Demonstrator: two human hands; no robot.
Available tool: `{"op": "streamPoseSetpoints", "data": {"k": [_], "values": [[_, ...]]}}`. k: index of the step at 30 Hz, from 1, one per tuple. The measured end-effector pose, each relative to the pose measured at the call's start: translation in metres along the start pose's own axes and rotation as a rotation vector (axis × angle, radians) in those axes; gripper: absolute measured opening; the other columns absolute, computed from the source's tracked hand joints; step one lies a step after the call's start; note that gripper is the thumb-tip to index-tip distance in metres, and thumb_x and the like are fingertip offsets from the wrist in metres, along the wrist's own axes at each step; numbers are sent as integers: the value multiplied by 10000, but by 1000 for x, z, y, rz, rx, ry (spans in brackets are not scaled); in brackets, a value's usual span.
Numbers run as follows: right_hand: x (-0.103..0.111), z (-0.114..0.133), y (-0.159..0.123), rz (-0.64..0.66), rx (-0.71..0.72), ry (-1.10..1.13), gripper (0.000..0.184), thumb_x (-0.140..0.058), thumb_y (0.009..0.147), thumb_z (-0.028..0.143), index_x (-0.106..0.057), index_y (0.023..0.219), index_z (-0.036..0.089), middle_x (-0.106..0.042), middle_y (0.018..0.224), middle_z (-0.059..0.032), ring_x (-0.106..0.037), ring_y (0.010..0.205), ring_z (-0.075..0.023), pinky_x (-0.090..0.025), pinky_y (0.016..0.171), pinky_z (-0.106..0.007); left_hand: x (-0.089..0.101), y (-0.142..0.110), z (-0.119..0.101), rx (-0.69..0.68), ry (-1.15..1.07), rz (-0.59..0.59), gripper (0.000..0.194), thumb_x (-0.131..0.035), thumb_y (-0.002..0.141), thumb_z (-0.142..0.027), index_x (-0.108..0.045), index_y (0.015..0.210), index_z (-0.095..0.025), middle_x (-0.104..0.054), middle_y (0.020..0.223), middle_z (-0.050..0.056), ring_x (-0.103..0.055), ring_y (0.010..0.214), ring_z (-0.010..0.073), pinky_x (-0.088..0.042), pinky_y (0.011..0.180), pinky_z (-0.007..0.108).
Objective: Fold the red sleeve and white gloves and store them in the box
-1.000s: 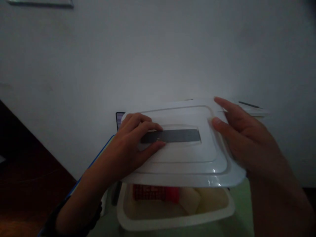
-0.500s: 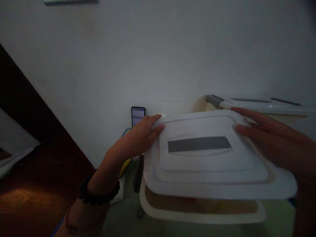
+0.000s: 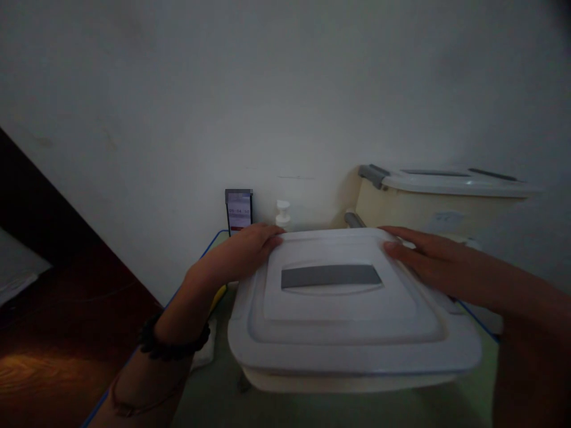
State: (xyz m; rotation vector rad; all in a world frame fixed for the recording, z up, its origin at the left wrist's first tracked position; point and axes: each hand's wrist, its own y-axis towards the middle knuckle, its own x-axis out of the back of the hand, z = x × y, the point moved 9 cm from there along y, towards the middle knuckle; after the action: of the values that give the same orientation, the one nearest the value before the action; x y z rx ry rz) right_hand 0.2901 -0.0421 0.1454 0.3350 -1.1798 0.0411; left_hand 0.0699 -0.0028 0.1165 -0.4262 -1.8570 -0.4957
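A white plastic lid (image 3: 348, 321) with a grey handle strip (image 3: 331, 276) lies flat on top of a cream storage box (image 3: 312, 380), covering it. My left hand (image 3: 243, 249) rests on the lid's far left corner, fingers stretched out flat. My right hand (image 3: 423, 255) lies on the far right corner, fingers also flat and extended. Neither hand grips anything. The box's contents are hidden under the lid.
A second lidded cream box (image 3: 441, 199) stands behind to the right. A phone (image 3: 239, 212) leans upright against the white wall, with a small pump bottle (image 3: 282, 215) beside it. The table has a blue edge (image 3: 209, 246); dark wooden floor lies to the left.
The lid, held tilted above the open box a second ago, has come down and now sits on the box. Both hands shifted from holding the lid to resting flat on its far corners.
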Motion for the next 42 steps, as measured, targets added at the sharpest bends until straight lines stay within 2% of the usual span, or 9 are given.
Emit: {"op": "streamPoseSetpoints", "data": {"k": [6,11,19,25,27,30,33,39,42], "values": [[-12,-6,0,128,-37,44,409,-354,858,478,-662,977,237,-721,998,-68,-654,974,-300,-547,819,-412,-10,1,-1,-30,6,60,379,-299,932,-295,-584,1120,-131,-645,1125,118,-590,1028,233,-423,912,356],[-21,-11,0,194,-56,38,450,-308,892,499,-631,1045,226,-689,1095,-78,-622,1050,-287,-531,856,-402,-14,2,0,-50,0,75,370,-304,933,-304,-603,1058,-125,-657,1074,123,-604,983,236,-434,873,344],[-22,-16,0,204,-57,20,484,-318,890,513,-638,1085,206,-676,1136,-90,-613,1069,-300,-509,901,-425,-15,1,-3,-35,-15,119,344,-302,927,-291,-606,972,-135,-663,976,112,-614,891,227,-447,794,329],[-26,-25,0,223,-84,-73,566,-344,872,534,-545,1259,173,-574,1292,-112,-553,1160,-297,-428,991,-461,-16,0,-4,-23,-21,133,348,-293,928,-303,-582,1021,-133,-652,1023,115,-608,928,228,-438,821,332],[-28,-26,0,243,-100,-86,563,-355,863,529,-553,1252,174,-593,1269,-117,-583,1121,-295,-486,926,-437,-18,1,-3,-25,-26,139,349,-287,930,-307,-575,1024,-134,-649,1023,114,-607,921,225,-439,814,330],[-33,-26,-1,308,-147,-47,558,-353,863,514,-539,1259,167,-660,1153,-138,-686,883,-275,-580,646,-364,-20,2,-2,-28,-22,154,338,-293,928,-320,-574,986,-141,-646,987,107,-609,875,216,-444,777,317],[-35,-27,-3,350,-205,-14,563,-360,866,503,-516,1277,152,-703,1022,-146,-687,629,-225,-525,411,-299,-20,3,-4,-24,-45,160,343,-288,928,-345,-574,931,-154,-647,952,95,-607,836,205,-445,759,309],[-35,-29,-1,320,-235,26,467,-410,857,476,-608,1145,167,-705,951,-121,-639,505,-174,-457,311,-257,-23,3,-4,14,-92,167,410,-247,929,-416,-566,889,-162,-650,927,96,-611,836,216,-444,795,340],[-34,-28,3,284,-188,-49,437,-411,858,468,-633,1087,168,-706,961,-113,-678,656,-214,-533,464,-291,-26,6,-1,6,-132,163,446,-218,931,-436,-571,886,-168,-656,925,94,-612,863,223,-441,815,345]]}}
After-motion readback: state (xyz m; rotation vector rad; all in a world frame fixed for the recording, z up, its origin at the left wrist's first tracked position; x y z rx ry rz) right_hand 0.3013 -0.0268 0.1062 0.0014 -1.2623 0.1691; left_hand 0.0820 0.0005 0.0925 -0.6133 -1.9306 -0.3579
